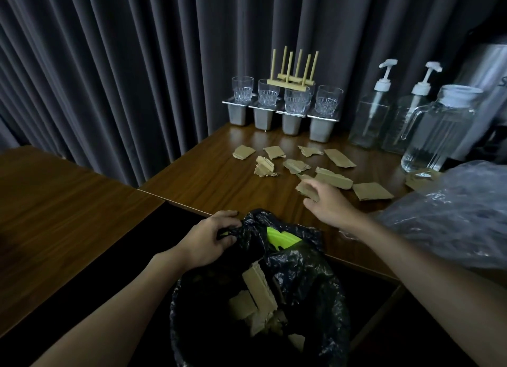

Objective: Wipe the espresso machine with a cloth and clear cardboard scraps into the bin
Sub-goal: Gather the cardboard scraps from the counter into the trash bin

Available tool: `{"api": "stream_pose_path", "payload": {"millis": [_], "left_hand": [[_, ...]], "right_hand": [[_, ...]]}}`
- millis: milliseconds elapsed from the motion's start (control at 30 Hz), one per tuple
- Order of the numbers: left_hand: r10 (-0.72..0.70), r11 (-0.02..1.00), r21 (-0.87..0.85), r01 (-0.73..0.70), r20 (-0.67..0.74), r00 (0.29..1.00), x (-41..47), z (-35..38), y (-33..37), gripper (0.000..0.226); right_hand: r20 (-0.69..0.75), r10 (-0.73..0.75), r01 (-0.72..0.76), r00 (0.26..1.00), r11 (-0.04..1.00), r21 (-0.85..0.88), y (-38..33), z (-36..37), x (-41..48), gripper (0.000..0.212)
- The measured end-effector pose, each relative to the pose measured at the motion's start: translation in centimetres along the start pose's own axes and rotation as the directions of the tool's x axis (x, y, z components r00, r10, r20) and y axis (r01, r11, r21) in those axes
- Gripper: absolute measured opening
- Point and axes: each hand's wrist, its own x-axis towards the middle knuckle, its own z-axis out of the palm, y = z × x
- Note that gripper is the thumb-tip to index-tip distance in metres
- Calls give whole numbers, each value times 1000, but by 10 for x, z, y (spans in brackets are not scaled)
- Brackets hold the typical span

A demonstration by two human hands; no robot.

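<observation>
Wood-grain desk (219,180) carries the cardboard scraps (296,165), scattered between the glasses (297,103) and its near edge. Below that edge stands the bin (192,325), with several pieces already inside its black liner (290,262). I judge I'm partway through clearing, with no wiping in hand. My left hand (208,240) grips the liner's rim and holds the mouth open. My right hand (329,204) reaches over the desk, fingers nearly straight, tips on the nearest scrap (306,188), nothing gripped. Next I must pinch that scrap, or rake several together, and carry them over the bin's mouth.
</observation>
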Motion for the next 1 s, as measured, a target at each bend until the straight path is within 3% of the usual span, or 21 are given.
{"api": "stream_pose_path", "payload": {"millis": [133, 267, 433, 600, 767, 1000], "left_hand": [[6, 1000, 3, -6, 2, 1000, 1, 1, -3, 29], [-1, 1000, -1, 1, 5, 1000, 1, 2, -5, 30], [9, 1000, -1, -9, 8, 1000, 1, 1, -6, 30], [16, 1000, -5, -16, 9, 1000, 1, 2, -9, 30], [17, 1000, 1, -17, 7, 1000, 1, 3, -9, 31], [18, 1000, -1, -18, 3, 1000, 0, 3, -8, 31]], "right_hand": [[127, 84, -69, 988, 990, -120, 14, 9, 4, 52], [-18, -20, 17, 1000, 992, -128, 14, 13, 6, 33], [3, -19, 19, 1000, 986, -165, 19, 20, 14, 7], [-71, 54, -64, 996, 989, -137, 16, 26, 22, 19], [-57, 170, -167, 984, 985, 46, 15, 22, 29, 59], [-115, 132, -98, 985, 958, 269, 18, 6, 27, 26]]}}
